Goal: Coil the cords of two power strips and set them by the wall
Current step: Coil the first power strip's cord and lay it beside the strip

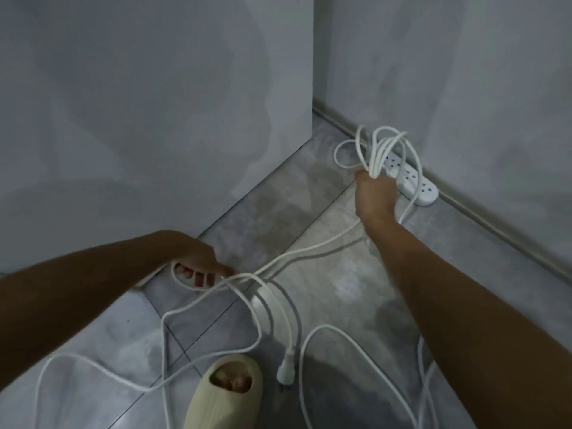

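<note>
Right hand [376,188] fisted tight on coiled cord [381,150], arm stretched out, just above power strip [413,179] lying against wall [464,88]. Left hand [201,264], well apart from that strip, has its fingers curled round a loop of loose cord [164,335], forearm low.

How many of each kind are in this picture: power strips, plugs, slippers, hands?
Power strips: 2, strip by the wall, blurred strip among the cords
Plug: 1
Slipper: 1
Hands: 2, left hand, right hand
Total: 6
</note>
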